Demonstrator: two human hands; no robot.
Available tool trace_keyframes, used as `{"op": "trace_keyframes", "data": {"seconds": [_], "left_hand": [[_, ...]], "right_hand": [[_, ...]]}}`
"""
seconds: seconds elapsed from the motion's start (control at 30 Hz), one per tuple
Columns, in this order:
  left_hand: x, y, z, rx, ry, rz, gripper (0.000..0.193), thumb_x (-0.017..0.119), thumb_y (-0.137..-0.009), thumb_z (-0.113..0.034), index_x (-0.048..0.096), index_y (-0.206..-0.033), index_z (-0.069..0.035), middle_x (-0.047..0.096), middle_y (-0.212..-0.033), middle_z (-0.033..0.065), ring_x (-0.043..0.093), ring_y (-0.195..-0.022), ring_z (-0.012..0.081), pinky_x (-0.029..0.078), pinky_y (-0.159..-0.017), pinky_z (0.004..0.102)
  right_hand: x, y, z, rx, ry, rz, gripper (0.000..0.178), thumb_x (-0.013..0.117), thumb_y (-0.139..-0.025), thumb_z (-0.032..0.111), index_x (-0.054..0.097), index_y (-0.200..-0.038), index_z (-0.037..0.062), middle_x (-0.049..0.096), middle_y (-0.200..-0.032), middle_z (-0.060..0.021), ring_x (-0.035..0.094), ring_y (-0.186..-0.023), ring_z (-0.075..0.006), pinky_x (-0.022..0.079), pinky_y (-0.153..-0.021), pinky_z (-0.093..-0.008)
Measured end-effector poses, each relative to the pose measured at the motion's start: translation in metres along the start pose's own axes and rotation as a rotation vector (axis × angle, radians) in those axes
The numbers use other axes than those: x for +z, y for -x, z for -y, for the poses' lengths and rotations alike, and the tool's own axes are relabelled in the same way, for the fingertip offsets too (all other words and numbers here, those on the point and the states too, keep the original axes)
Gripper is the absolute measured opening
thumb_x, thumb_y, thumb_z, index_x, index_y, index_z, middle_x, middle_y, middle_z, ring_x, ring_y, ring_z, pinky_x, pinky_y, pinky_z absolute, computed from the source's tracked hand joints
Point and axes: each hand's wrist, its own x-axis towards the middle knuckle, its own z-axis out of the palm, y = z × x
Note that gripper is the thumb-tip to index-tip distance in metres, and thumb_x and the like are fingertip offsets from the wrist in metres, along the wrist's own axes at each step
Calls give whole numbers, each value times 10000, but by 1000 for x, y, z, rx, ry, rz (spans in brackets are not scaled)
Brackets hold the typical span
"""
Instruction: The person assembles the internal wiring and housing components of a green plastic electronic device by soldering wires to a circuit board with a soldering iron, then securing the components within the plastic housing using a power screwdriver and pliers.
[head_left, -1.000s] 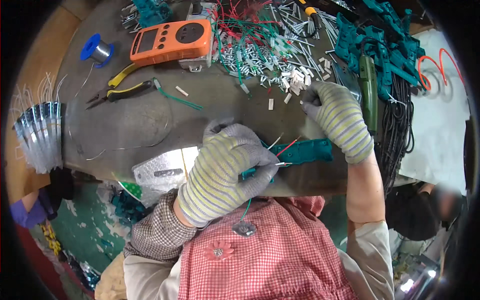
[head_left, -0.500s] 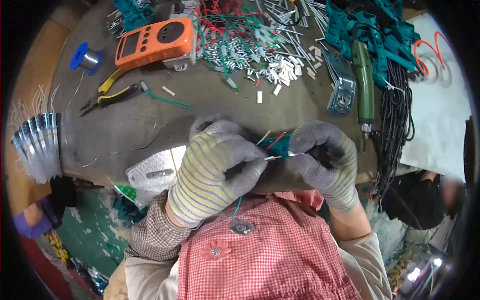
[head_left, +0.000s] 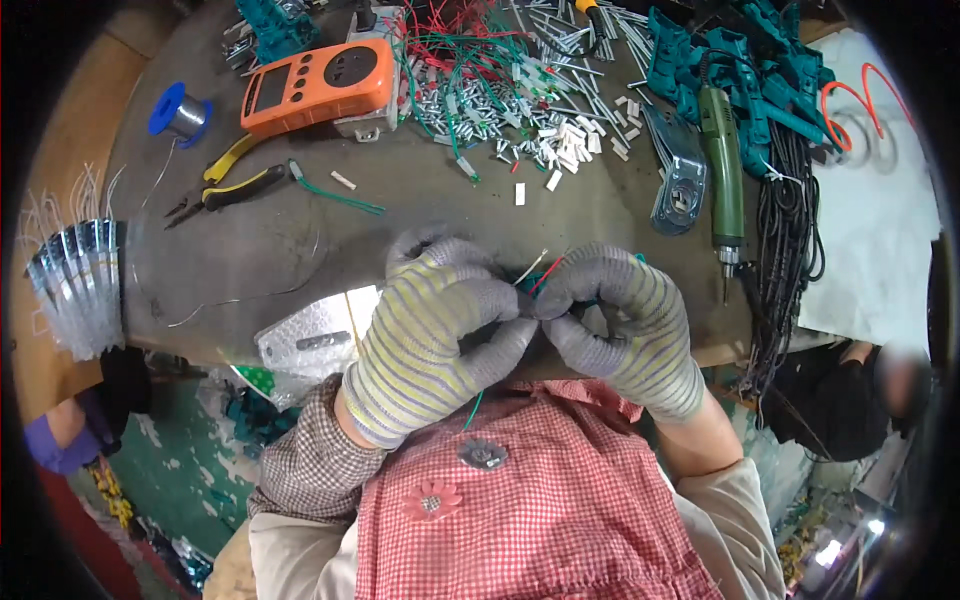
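My left hand (head_left: 440, 330), in a striped knit glove, is closed in a pinch on a thin wire whose end is hidden at the fingertips. My gloved right hand (head_left: 625, 325) is pinched too, its fingertips meeting the left ones. The small white piece seen in it earlier is now covered by the fingers. Behind the fingertips stand a white wire (head_left: 531, 267) and a red wire (head_left: 547, 274). A teal plastic housing lies mostly hidden behind the right hand. A green wire (head_left: 474, 411) hangs below the left hand against the checked apron (head_left: 540, 480).
Beyond the hands lie small white blocks (head_left: 570, 150), screws and wires. An orange multimeter (head_left: 320, 88), pliers (head_left: 235, 190) and a solder spool (head_left: 180, 115) are at left. A green electric screwdriver (head_left: 722, 170), black cords (head_left: 785, 240) and teal housings (head_left: 735, 60) are at right.
My right hand has moved left until its fingertips meet those of my left hand. The white piece and wire tip, visible before, are now covered. The left hand has barely moved.
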Motion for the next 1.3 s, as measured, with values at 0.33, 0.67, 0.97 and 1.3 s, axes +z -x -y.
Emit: {"op": "trace_keyframes", "data": {"seconds": [0.33, 0.67, 0.97, 1.3], "left_hand": [[-13, 2, -3, 27, -101, 8, 236, 866, -721, -205, 768, -915, -113, 698, -1132, 84, 652, -1122, 377, 440, -1012, 534], [-17, -10, -23, 202, -484, -24, 266, 852, -711, -242, 791, -964, -189, 694, -1107, 34, 644, -1133, 337, 421, -1071, 542], [-20, 10, -9, 41, -161, 62, 219, 782, -762, -200, 833, -971, -158, 710, -1235, 112, 585, -1217, 394, 446, -1088, 561], [-34, 4, -1, 114, -126, 260, 283, 708, -788, -243, 888, -1005, -222, 683, -1345, 156, 572, -1253, 436, 441, -1103, 568]], "right_hand": [[4, 2, 8, 81, 225, 25, 153, 821, -895, 82, 780, -1043, 78, 756, -976, -113, 748, -866, -265, 599, -782, -372], [6, 16, -10, -250, 247, -165, 218, 802, -932, 229, 694, -1035, 70, 686, -965, -149, 690, -899, -386, 561, -776, -483], [-161, 158, 6, 472, 1488, -658, 376, 881, -805, 169, 759, -1138, 46, 759, -1045, -190, 740, -967, -384, 596, -888, -438], [-307, 304, 1, 200, 386, -1080, 370, 695, -1074, 377, 669, -1252, 53, 645, -900, 20, 597, -836, -124, 492, -752, -264]]}}
